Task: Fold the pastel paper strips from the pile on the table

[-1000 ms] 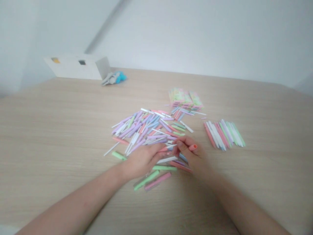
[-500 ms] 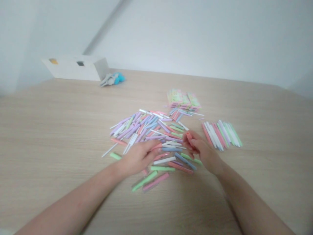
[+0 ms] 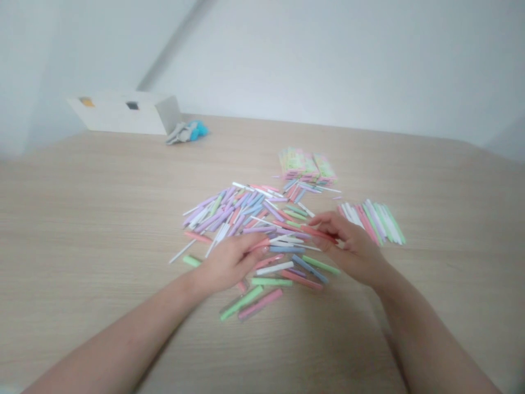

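Note:
A loose heap of pastel pens (image 3: 246, 216) in purple, pink, green, blue and white covers the middle of the wooden table (image 3: 102, 208). My left hand (image 3: 227, 262) rests on the near edge of the heap, fingers curled over a pink pen. My right hand (image 3: 348, 246) holds a red-pink pen (image 3: 322, 234) between thumb and fingers, just left of a tidy row of pens (image 3: 375, 221) laid side by side.
A stack of flat pastel packets (image 3: 307, 164) lies behind the heap. At the far left stand a white cardboard box (image 3: 123, 112) and a small grey and blue object (image 3: 187, 131). A white wall rises behind the table.
My right hand has moved right, away from the left hand, carrying the red-pink pen toward the tidy row. The left hand has stayed on the heap.

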Action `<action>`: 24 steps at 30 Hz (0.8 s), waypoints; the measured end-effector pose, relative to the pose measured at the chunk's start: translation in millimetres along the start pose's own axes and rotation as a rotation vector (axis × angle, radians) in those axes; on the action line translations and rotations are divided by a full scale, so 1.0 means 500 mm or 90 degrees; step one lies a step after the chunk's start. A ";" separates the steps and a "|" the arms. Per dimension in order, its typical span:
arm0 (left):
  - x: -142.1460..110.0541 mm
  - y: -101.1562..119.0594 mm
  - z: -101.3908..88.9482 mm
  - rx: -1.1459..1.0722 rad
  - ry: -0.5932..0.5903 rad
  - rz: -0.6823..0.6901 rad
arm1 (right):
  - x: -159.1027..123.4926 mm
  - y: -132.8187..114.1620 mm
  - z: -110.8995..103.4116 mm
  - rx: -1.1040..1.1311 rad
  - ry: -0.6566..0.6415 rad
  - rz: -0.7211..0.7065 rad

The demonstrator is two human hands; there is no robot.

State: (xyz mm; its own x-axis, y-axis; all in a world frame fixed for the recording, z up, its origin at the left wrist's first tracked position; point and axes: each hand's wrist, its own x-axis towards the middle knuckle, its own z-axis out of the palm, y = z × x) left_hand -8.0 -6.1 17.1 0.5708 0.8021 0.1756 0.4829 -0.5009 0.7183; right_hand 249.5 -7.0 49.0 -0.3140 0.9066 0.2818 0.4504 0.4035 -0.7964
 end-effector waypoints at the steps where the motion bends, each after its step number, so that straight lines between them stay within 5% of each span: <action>1: 0.000 0.000 0.000 0.000 0.003 0.001 | 0.000 -0.001 0.002 0.020 0.000 0.008; 24: -0.001 0.012 -0.006 0.048 -0.020 0.040 | 0.005 -0.007 0.033 -0.043 -0.025 -0.003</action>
State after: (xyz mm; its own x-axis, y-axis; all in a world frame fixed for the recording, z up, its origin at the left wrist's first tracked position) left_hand -7.1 -8.5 23.3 0.6217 0.7581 0.1971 0.4934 -0.5745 0.6531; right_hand 233.5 -8.3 43.8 -0.3477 0.9000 0.2629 0.5037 0.4158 -0.7573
